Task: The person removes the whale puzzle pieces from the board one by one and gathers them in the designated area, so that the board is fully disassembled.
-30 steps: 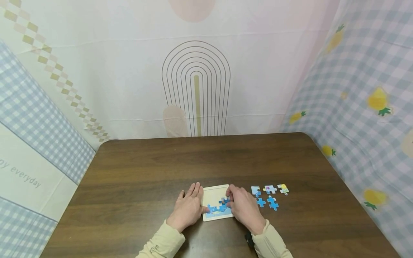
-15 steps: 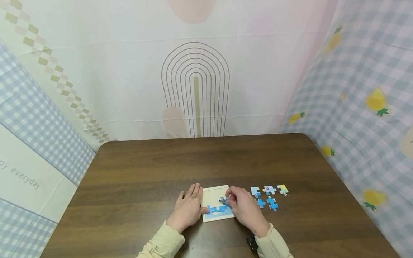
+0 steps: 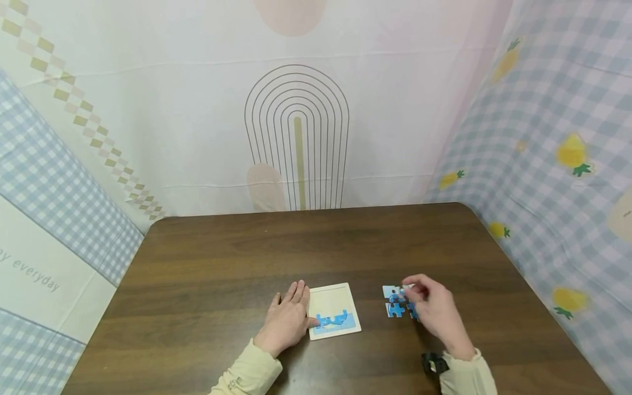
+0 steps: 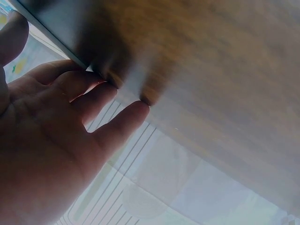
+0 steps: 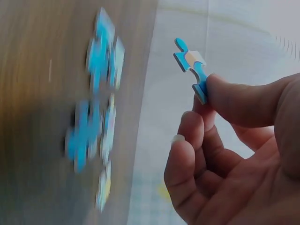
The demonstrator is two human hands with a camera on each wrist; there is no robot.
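Note:
A small wooden puzzle tray (image 3: 329,299) lies on the table, its lower part filled with joined blue jigsaw pieces (image 3: 342,321). Along the tray's left edge rests my left hand (image 3: 285,319), fingers straight, thumb over the lower left corner. The left wrist view shows its fingertips against the table and the tray's side. To the right, my right hand (image 3: 438,311) is raised over the loose pieces. Between thumb and forefinger it pinches a blue jigsaw piece (image 5: 199,77) with white and peach patches. In the head view the fingers hide part of the loose group.
Several loose jigsaw pieces (image 3: 395,310) lie right of the tray, blurred in the right wrist view. The brown wooden table (image 3: 222,252) ends at a patterned cloth (image 3: 207,131) behind. A checked cloth (image 3: 528,181) hangs on the right.
My right hand has lifted a jigsaw piece out of the tray's right side and moved right with it, over the loose pieces. The left hand has stayed at the tray.

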